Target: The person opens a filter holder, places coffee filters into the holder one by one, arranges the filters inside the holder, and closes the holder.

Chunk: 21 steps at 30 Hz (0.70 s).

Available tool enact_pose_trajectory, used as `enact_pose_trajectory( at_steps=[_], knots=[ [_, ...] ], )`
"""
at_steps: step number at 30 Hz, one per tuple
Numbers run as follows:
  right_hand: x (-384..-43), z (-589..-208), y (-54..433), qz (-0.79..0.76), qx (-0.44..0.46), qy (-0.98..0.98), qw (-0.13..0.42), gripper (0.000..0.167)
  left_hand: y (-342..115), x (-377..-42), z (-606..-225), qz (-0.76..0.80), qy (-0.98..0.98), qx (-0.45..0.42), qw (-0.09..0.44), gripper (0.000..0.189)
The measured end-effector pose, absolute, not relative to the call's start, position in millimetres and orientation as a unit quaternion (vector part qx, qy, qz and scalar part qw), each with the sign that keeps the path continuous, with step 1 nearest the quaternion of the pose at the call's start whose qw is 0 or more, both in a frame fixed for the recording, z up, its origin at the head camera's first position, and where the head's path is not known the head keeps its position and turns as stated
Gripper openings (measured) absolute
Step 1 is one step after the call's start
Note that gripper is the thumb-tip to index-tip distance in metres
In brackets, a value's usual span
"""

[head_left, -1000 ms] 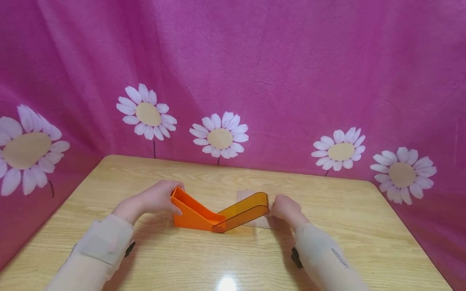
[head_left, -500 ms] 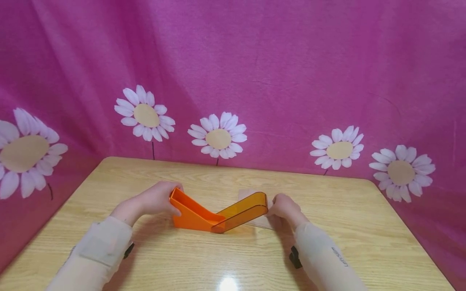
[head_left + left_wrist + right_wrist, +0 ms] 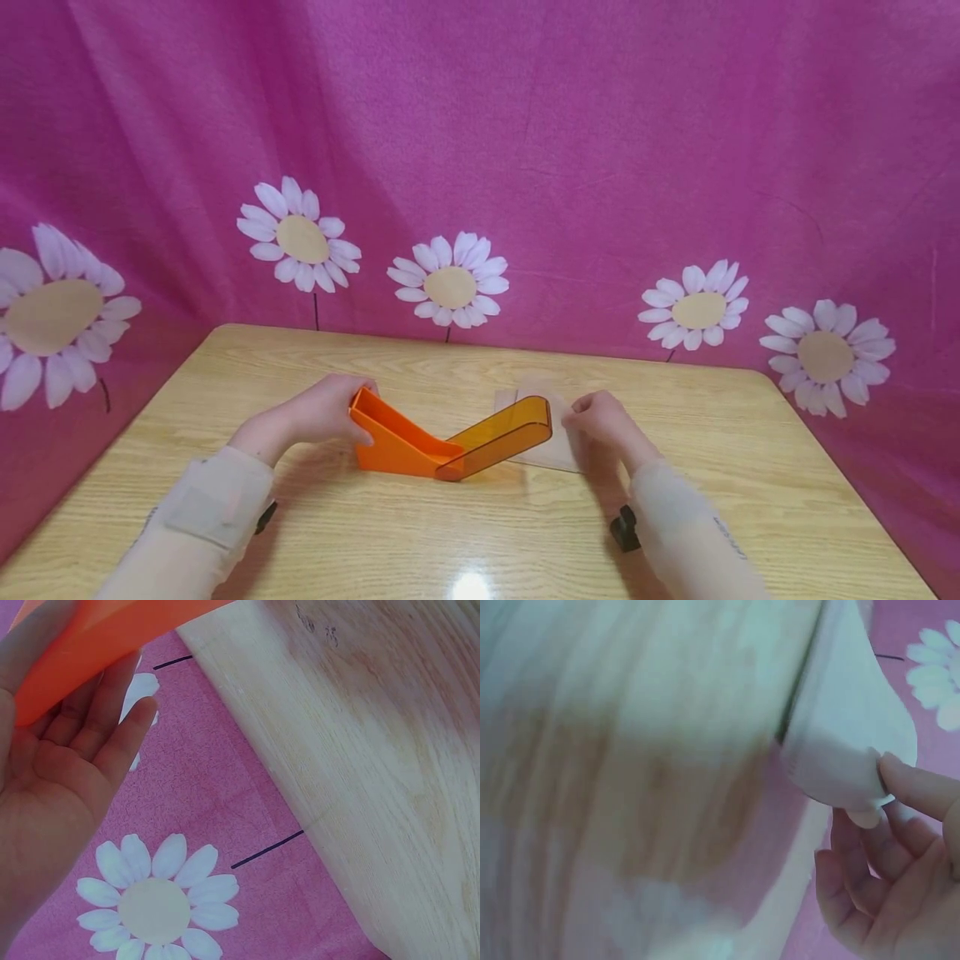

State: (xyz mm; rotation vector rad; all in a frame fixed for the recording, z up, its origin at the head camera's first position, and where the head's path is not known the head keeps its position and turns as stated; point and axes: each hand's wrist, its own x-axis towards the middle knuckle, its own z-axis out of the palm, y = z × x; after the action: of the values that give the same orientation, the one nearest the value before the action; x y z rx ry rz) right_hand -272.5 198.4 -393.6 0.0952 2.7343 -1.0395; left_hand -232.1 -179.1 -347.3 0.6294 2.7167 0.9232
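An orange plastic case (image 3: 397, 442) stands on the table, its see-through amber lid (image 3: 502, 443) swung out to the right. My left hand (image 3: 322, 410) grips the case's tall left end, thumb in front and fingers behind. In the left wrist view, only part of the orange wall (image 3: 112, 637) shows beside the palm. Behind and right of the lid lies a stack of thin pale sheets (image 3: 551, 454). My right hand (image 3: 606, 423) pinches the edge of the top sheet, which bends upward. The right wrist view has this curved sheet (image 3: 855, 712) between thumb and fingers.
The wooden table (image 3: 375, 542) has its far edge close to a magenta curtain (image 3: 525, 125) printed with daisies. The curtain also runs along the left and right sides. A bright light reflection falls near the front.
My right hand has shifted slightly right, away from the amber lid, and the top pale sheet's edge has come up with it. The left hand and case stay put.
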Motion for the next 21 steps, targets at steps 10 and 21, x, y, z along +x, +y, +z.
enact_pose_trajectory(
  at_steps=[10,21],
  knots=[
    [-272.8,-368.1,220.1,-0.356,-0.012,0.931,0.081,0.016,-179.0,-232.3,-348.0,0.313,0.921,0.209,0.106,0.030],
    [-268.1,-319.5,219.2,-0.383,-0.038,0.923,0.013,0.025,-179.5,-233.3,-349.0,0.307,0.920,0.223,0.100,0.029]
  ],
)
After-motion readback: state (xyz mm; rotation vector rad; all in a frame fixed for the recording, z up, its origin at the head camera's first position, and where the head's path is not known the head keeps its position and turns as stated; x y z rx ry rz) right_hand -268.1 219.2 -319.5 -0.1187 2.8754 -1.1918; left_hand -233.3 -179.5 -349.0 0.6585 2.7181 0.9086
